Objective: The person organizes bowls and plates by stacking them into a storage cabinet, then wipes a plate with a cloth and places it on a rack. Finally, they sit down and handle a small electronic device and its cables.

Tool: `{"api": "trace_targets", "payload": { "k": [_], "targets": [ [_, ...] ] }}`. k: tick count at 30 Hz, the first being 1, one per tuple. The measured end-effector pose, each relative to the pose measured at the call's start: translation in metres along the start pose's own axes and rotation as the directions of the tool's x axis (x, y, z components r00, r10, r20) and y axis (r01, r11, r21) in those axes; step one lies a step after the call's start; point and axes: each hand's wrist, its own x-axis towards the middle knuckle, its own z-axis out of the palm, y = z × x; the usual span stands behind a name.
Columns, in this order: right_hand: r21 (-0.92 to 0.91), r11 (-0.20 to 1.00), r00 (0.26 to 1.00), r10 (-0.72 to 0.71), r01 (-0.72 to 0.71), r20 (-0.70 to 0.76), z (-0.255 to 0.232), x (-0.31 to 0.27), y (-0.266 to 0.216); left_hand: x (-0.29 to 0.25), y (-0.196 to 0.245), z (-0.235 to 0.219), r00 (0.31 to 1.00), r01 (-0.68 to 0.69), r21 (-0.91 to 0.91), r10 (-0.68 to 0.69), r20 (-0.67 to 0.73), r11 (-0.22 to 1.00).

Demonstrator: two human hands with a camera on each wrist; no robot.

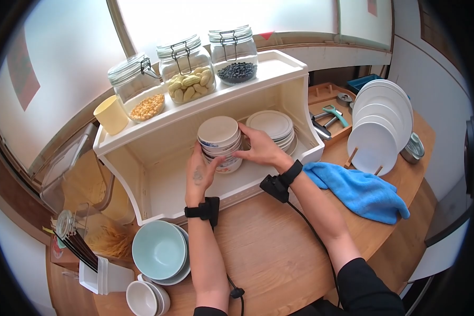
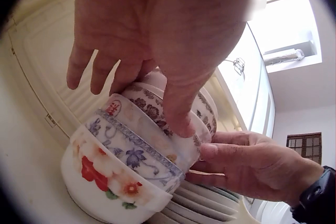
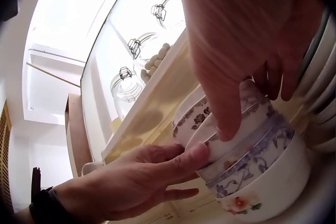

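Observation:
A stack of several patterned bowls stands inside the white shelf, left of a stack of plates. My left hand grips the stack from its left side, thumb on the front. From the right, my right hand holds the same stack, thumb on the front too. In the left wrist view the lowest bowl has red flowers, with a blue-patterned bowl above it. The right wrist view shows both thumbs on the upper bowls; some fingertips are hidden behind the stack.
Three glass jars and a yellow cup stand on the shelf top. At the right are a blue cloth, racked white plates and a wooden tray. Light blue bowls and white cups sit front left.

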Motion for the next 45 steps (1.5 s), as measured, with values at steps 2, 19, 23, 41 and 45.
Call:
{"api": "trace_targets", "payload": {
  "k": [2,19,23,41,45],
  "targets": [
    [0.041,0.999,1.000,0.011,-0.011,-0.010,0.005,0.002,0.006,0.001,-0.003,0.000,1.000,-0.001,-0.001,0.001,-0.014,1.000],
    [0.074,0.997,0.999,-0.035,0.038,-0.030,0.006,-0.001,0.001,0.009,-0.019,0.005,1.000,-0.003,-0.246,0.009,0.023,0.969],
    [0.094,0.995,0.999,0.031,-0.032,0.011,0.007,0.000,0.005,0.008,-0.010,0.003,0.999,-0.014,-0.238,0.022,0.033,0.971],
    [0.219,0.975,0.999,0.037,-0.035,-0.005,0.006,0.002,-0.004,0.011,-0.023,0.006,0.998,-0.044,-0.095,0.039,-0.050,0.994],
    [0.224,0.975,0.986,0.056,-0.020,-0.160,0.018,0.004,0.008,0.008,-0.015,0.006,0.998,0.056,-0.152,-0.057,-0.005,0.987]
  ]
}}
